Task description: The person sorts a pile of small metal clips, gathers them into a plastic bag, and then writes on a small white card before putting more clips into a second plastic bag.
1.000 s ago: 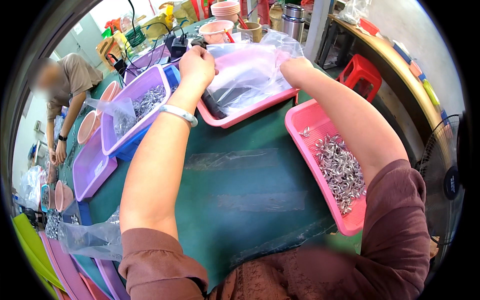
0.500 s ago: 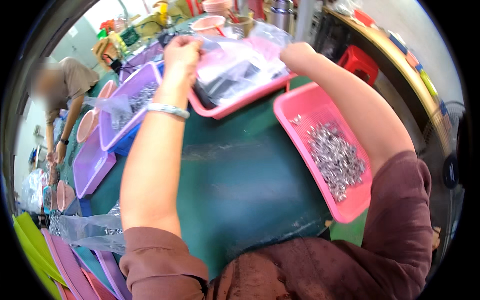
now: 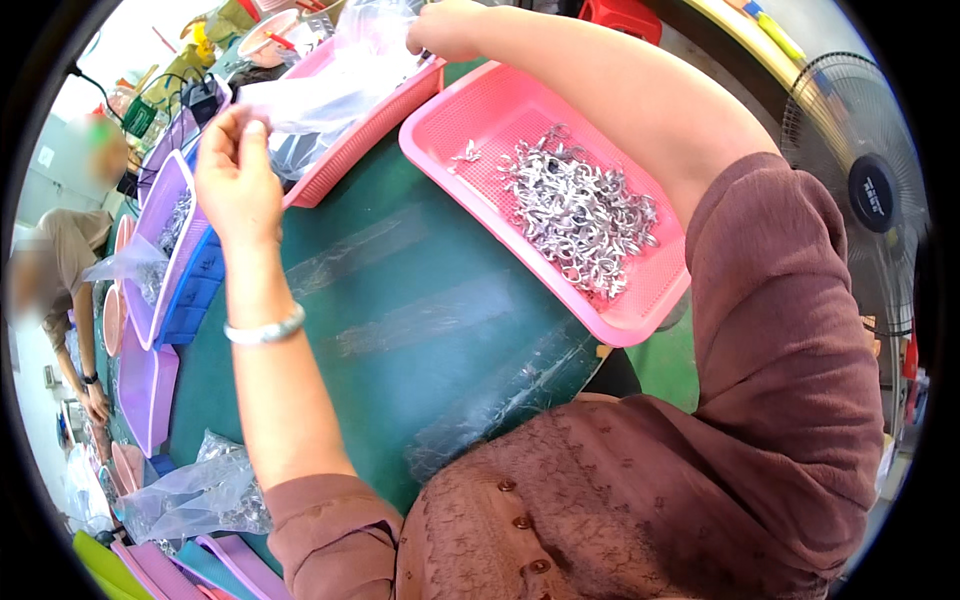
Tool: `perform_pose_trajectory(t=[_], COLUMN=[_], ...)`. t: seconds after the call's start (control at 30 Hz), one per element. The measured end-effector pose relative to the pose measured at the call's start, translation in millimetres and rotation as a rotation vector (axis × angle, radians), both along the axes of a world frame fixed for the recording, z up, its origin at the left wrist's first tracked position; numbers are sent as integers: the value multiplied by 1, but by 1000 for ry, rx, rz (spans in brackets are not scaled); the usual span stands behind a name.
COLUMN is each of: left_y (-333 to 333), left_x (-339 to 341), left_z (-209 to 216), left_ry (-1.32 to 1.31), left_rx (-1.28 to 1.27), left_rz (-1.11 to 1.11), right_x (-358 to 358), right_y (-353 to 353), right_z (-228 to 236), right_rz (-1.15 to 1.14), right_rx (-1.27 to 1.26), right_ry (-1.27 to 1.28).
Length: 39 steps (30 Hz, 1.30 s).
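Note:
At the far side of the table my left hand (image 3: 242, 185) is closed, thumb against curled fingers, on the near-left edge of a clear plastic bag (image 3: 325, 97). My right hand (image 3: 447, 30) reaches across to the bag's far right side, its fingers closed on the plastic there; the fingertips are partly hidden. Beneath the bag stands a pink basket (image 3: 375, 128) with more plastic bags and something dark in it. Below my right forearm a second pink basket (image 3: 480, 225) holds a heap of small shiny metal rings or clasps (image 3: 585, 220).
At the left stand a purple basket (image 3: 172, 270) with metal parts, a blue bin (image 3: 192, 300) and a purple tray (image 3: 148, 390). A plastic bag of metal parts (image 3: 215, 490) lies at the near left. A fan (image 3: 850, 190) stands right. Another person's arm (image 3: 85, 350) is far left.
My view has turned, so the table and baskets sit higher and further left. My hands still hold the bag, the left one now lower on its near-left edge. More of the fan shows.

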<state>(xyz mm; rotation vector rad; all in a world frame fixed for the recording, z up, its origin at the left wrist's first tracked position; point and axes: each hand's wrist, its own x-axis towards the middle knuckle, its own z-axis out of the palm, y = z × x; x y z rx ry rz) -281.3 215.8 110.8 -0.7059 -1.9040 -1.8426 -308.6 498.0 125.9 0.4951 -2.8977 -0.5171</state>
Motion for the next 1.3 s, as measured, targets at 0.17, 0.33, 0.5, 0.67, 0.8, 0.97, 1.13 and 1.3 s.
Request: perform_pose_trajectory(t=[0.17,0.33,0.5,0.67,0.8,0.97,1.13,1.3], left_y=[-16,-33,-42,-47,-49,-54,-57,-38], left_x=[88,156,177,185,188,190,165,97], left_z=[-14,-54,-55,-60,-61,-47,-31,-27], left_ry=[263,149,-154,-107,-140,-199,-141,187], left_rx=[-183,-504,-793,-884,-902,-865,-611,-723], left_rz=[228,-49,-306,-424,-464,-511,-243,279], right_x=[8,6,-2,-30,-40,-57,-54,-46], right_y=[-2,-42,-85,-104,-110,-92,-76,-84], right_z=[3,11,15,-2,16,15,13,21], right_rz=[83,119,103,-21,-207,-173,-192,-244], right_rx=[126,-170,-376,-318,-138,-116,-73,-204], right_ry=[84,-91,-559,-712,-821,-934,-853,-878])
